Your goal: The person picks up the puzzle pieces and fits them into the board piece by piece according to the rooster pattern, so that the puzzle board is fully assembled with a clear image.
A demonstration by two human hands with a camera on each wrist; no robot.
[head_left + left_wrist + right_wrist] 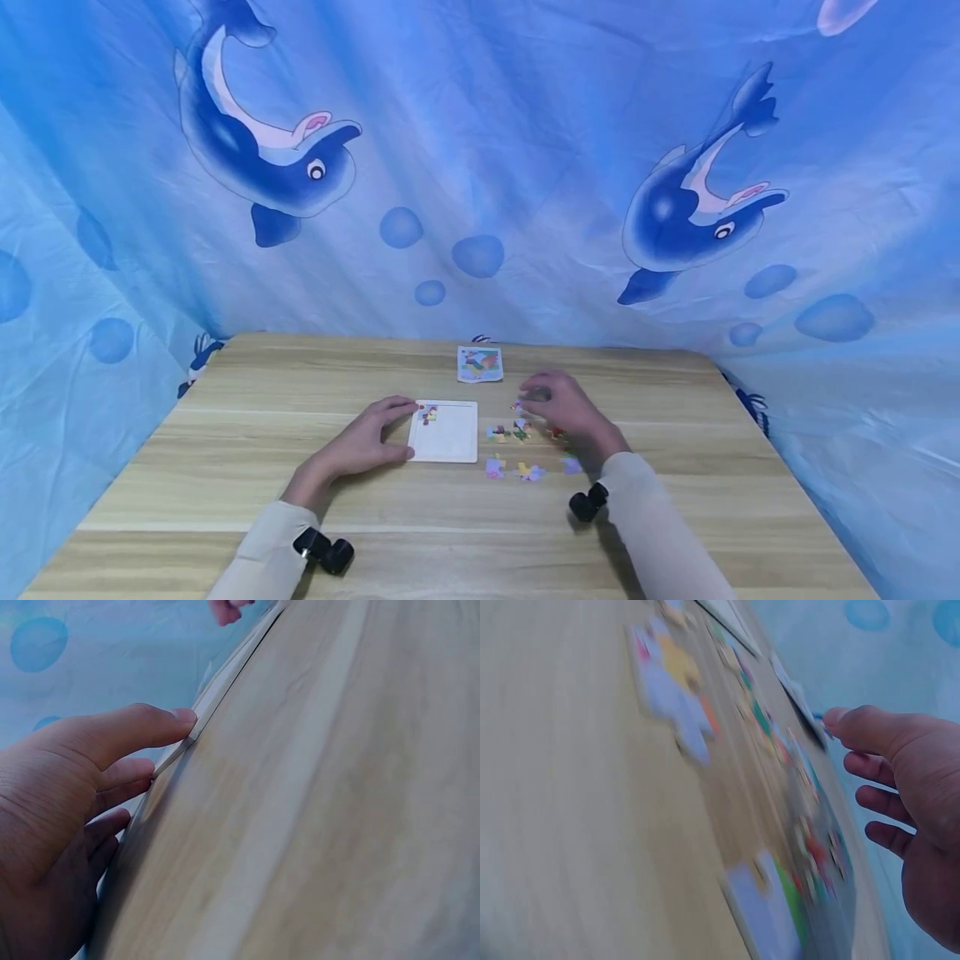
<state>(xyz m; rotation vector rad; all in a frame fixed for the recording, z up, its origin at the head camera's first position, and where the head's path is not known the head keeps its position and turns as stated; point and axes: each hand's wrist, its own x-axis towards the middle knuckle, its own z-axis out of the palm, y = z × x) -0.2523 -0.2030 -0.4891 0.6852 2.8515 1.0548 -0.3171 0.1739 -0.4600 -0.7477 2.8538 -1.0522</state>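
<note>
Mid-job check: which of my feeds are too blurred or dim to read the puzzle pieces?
Head view: brightest and mostly clear, though the puzzle pieces look small, and soft shadows fall beside the sleeves; left wrist view: dim, the grain of the wooden table soft, no pieces in sight; right wrist view: worst for blur, the pieces streaked, as if by motion.

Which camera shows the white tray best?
The head view: it shows nearly the whole white tray, including the puzzle pieces in one corner. The left wrist view shows it only edge-on; the right wrist view catches just a blurred part at the top.
</note>
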